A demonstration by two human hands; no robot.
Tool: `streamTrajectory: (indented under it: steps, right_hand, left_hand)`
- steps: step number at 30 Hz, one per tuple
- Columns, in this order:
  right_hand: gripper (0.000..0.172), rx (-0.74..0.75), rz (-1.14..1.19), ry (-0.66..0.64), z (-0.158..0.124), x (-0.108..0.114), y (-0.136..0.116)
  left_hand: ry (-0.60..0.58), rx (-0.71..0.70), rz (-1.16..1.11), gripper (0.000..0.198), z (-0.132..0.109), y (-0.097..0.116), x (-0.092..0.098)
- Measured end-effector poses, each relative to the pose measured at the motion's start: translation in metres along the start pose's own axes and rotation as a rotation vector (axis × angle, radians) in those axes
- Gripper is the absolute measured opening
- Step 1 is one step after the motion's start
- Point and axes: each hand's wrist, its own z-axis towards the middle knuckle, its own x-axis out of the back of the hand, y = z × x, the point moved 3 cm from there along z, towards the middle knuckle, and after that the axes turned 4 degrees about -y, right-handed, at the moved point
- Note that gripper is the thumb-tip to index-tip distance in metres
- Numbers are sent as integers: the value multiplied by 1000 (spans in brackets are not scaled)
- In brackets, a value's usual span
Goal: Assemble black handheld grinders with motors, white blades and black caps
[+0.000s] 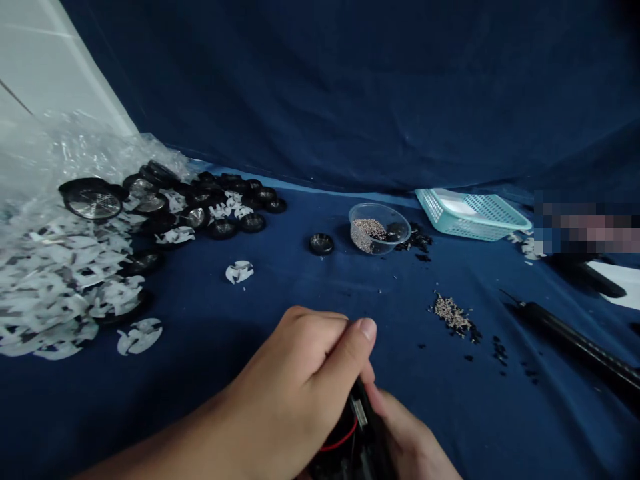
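My left hand [320, 373] is closed over the top of a black plastic housing [376, 448] low in the middle of the view. A red wire [343, 441] and a small silvery part [359, 412] show inside the housing. My right hand [413, 437] grips the same housing from the right, its fingers partly hidden. Much of the housing is covered by the left hand or cut off by the lower edge. Ahead of the hands lie a round black cap [321, 244] and a white cut-out disc [239, 271].
White plastic discs [55, 293] and black round caps [223, 227] are heaped at left beside clear plastic bags [100, 150]. A clear bowl [383, 248] holds small screws. Loose screws [451, 313], a black electric screwdriver [575, 340] and a turquoise basket [470, 231] are at right.
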Motion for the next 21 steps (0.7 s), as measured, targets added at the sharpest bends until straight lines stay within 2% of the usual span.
streamTrajectory:
  steps: [4,7,11,14,17,21]
  right_hand:
    - [73,-22,31,-112,9,-3,7]
    - [87,-64,35,-134,10,1,11]
    - [79,-90,-6,-151,2,5,11]
    - [75,-37,-36,-184,-3,4,8]
    - [73,-16,-70,-168,-3,3,6]
    - [76,-30,-57,-114,0,3,5]
  left_hand:
    - [40,86,2,51,2,-4,0]
    - [53,147,-1,51,4,-8,3]
    - [2,290,-97,54,6,-17,6]
    - [4,387,-196,56,6,-24,7]
    - [24,329,-168,55,5,-23,7]
    - [74,126,-24,47,1,-13,7]
